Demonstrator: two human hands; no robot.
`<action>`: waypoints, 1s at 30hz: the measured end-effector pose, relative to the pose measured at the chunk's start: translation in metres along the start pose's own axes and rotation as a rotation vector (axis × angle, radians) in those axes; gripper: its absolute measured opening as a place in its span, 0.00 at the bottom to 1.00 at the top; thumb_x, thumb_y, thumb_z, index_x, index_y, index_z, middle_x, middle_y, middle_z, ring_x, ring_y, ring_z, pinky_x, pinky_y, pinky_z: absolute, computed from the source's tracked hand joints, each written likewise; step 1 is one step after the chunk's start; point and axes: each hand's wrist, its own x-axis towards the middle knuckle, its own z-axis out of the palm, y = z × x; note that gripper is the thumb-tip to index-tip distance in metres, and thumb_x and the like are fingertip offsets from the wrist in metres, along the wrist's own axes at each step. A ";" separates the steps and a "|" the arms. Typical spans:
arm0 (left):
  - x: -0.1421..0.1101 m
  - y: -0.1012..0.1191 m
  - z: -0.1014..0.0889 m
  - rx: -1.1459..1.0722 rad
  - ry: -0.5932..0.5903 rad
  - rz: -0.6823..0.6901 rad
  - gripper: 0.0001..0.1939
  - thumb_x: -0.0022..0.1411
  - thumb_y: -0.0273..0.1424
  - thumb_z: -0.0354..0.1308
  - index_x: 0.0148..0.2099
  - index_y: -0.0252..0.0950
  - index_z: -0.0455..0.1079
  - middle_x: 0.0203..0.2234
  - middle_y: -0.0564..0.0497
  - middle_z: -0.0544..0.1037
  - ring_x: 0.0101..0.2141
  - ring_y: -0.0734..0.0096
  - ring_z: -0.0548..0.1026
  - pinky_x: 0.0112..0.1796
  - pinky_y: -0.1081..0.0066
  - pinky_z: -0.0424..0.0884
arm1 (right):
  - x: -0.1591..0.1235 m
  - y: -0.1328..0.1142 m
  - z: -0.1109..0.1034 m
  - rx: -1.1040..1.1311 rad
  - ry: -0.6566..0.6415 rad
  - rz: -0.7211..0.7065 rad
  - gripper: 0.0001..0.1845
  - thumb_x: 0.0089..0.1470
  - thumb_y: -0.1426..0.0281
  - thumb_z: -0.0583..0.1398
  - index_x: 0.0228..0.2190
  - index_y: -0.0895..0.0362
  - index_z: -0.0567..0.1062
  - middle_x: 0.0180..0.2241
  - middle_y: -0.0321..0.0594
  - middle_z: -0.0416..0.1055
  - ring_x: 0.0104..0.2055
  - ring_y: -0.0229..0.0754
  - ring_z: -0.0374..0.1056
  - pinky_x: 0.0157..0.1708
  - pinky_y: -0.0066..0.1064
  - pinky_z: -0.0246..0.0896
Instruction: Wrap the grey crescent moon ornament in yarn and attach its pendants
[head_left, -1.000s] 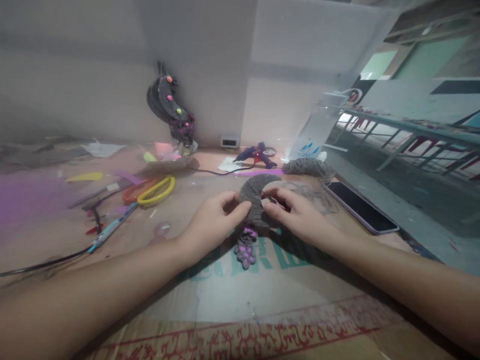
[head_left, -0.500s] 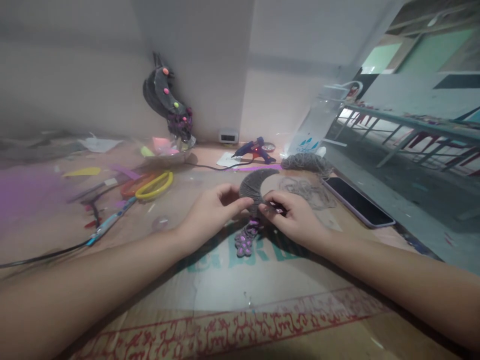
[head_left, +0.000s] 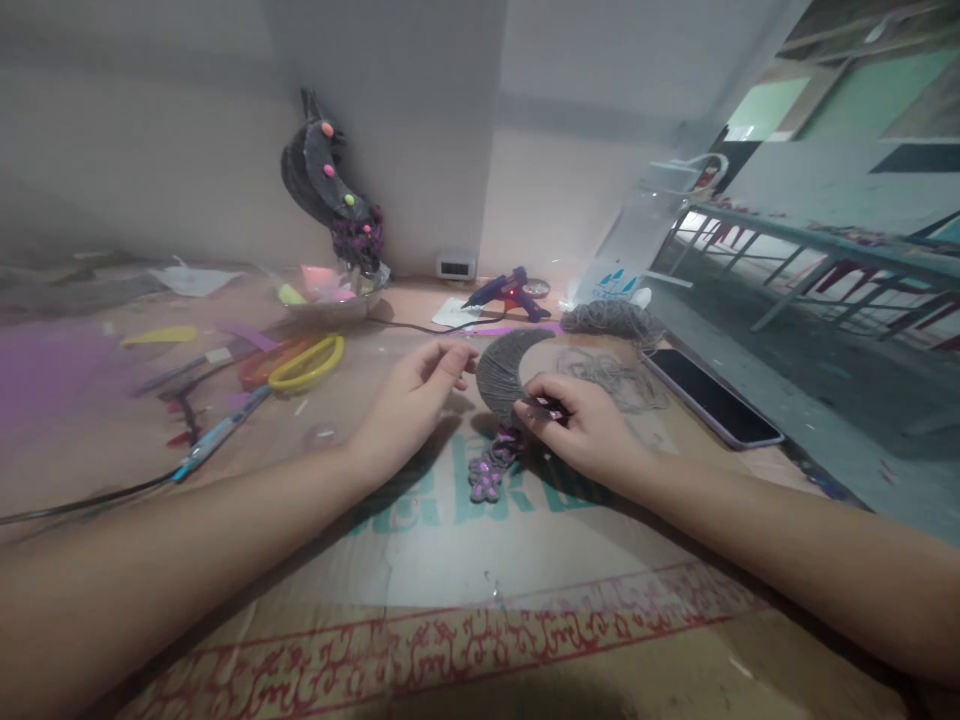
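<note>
A crescent moon wrapped in grey yarn (head_left: 501, 368) stands over the middle of the work surface. From its lower end hangs a braided tail with purple and grey flower shapes (head_left: 487, 478). My right hand (head_left: 581, 420) pinches the crescent's inner edge between thumb and fingers. A small dark piece with pale spots shows beneath those fingers; I cannot make out what it is. My left hand (head_left: 424, 390) is just left of the crescent, fingers loosely bent and off its face. Whether the fingertips still brush its edge is unclear.
Behind the crescent lie a blue glue gun (head_left: 510, 292) and grey yarn (head_left: 611, 320). A phone (head_left: 712, 395) rests at right. Yellow-handled scissors (head_left: 307, 365) and a blue pen-like tool with a cord (head_left: 217, 440) lie at left. A decorated dark crescent (head_left: 319, 170) leans on the wall.
My left thumb has come off the crescent, and the left hand has shifted slightly up and left. The right hand keeps its pinch on the crescent.
</note>
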 end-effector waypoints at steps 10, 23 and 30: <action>-0.002 -0.001 0.002 0.053 -0.064 -0.030 0.11 0.60 0.39 0.61 0.37 0.36 0.71 0.32 0.51 0.76 0.33 0.69 0.73 0.36 0.69 0.69 | -0.001 0.001 0.001 -0.042 -0.104 -0.086 0.06 0.55 0.69 0.57 0.27 0.56 0.70 0.25 0.36 0.67 0.27 0.37 0.59 0.28 0.27 0.52; 0.002 -0.002 0.001 -0.016 -0.012 -0.012 0.15 0.66 0.43 0.51 0.34 0.37 0.68 0.29 0.50 0.73 0.33 0.68 0.71 0.36 0.69 0.68 | -0.002 0.002 0.002 -0.061 -0.102 -0.094 0.05 0.55 0.69 0.57 0.28 0.56 0.70 0.25 0.36 0.68 0.28 0.37 0.60 0.29 0.27 0.53; -0.002 -0.001 0.003 0.112 0.016 0.078 0.11 0.59 0.35 0.62 0.41 0.37 0.66 0.33 0.52 0.72 0.35 0.69 0.71 0.38 0.69 0.68 | -0.004 0.003 0.001 -0.120 -0.069 -0.081 0.05 0.56 0.69 0.57 0.29 0.56 0.70 0.25 0.36 0.68 0.27 0.37 0.60 0.28 0.27 0.52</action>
